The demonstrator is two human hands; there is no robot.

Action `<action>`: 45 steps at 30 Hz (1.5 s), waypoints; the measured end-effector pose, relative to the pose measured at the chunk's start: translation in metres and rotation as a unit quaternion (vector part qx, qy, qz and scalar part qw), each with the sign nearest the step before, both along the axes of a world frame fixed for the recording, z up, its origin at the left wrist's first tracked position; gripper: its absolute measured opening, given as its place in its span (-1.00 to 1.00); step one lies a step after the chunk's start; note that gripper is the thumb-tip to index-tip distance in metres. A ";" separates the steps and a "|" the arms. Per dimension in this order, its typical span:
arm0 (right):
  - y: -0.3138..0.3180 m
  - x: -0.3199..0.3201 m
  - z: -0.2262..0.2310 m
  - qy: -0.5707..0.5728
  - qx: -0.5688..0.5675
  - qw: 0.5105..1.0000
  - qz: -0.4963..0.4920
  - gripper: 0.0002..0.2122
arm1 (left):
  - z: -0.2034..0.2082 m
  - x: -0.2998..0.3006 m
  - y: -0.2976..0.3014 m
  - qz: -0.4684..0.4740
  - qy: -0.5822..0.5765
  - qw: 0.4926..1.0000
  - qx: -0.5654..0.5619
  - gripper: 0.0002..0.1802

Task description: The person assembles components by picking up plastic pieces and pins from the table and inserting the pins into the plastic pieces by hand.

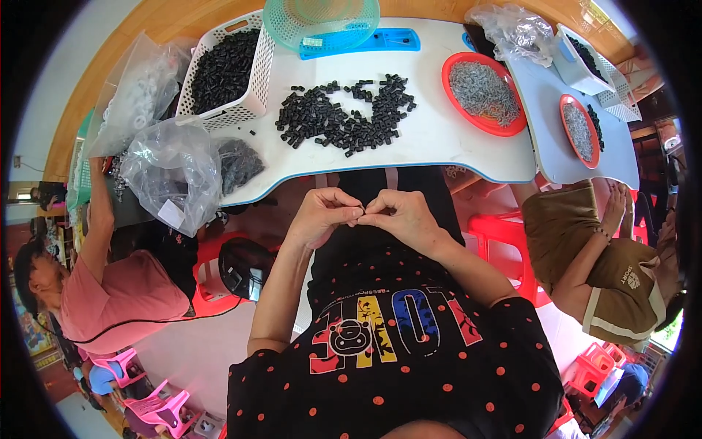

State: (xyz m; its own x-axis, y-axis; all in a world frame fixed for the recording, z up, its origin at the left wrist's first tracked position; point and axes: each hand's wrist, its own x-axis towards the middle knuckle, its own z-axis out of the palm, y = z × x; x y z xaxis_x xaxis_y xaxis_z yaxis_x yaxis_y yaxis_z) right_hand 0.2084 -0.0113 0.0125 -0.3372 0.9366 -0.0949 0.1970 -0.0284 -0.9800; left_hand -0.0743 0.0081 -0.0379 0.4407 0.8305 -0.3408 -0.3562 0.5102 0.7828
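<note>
Over my lap, just off the table's near edge, my left hand (330, 214) and my right hand (401, 213) meet with fingertips pinched together. Whatever sits between them is too small and too covered to name. Beyond them on the white table (431, 150) lies a loose heap of small black cylindrical parts (344, 121), spread in a rough ring. To its right, a red round tray (448, 60) holds many thin, clear or silvery small pieces (482, 91).
A white perforated basket (241, 110) full of black parts stands at the left, beside clear plastic bags (175, 164). At the back are a green mesh basket (322, 18) and a blue tray (398, 39). People sit on both sides; a red stool (504, 234) stands at right.
</note>
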 end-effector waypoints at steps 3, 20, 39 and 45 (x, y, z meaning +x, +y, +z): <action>0.003 0.000 0.001 0.009 -0.005 1.000 0.006 -0.78 | 0.002 -0.003 0.006 -0.021 0.008 1.000 -0.016 -0.86; -0.004 0.014 -0.022 -0.026 0.131 0.979 0.154 -0.70 | -0.023 -0.001 -0.018 -0.111 -0.075 0.983 -0.126 -0.40; 0.009 0.013 0.016 -0.040 0.089 0.995 -0.037 -0.77 | -0.015 0.046 -0.019 0.135 -0.133 0.976 -0.106 -0.82; 0.007 0.015 0.012 -0.030 0.062 0.997 -0.036 -0.78 | -0.014 0.050 -0.023 0.149 -0.150 0.969 -0.129 -0.83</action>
State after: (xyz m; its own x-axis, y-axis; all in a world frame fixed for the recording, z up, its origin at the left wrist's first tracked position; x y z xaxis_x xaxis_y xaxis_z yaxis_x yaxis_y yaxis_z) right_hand 0.2232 -0.0046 0.0247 -0.2662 0.9639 0.0061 0.2569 0.0771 -0.9634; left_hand -0.0246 -0.0152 -0.0519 0.3054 0.8400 -0.4485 -0.7094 0.5148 0.4813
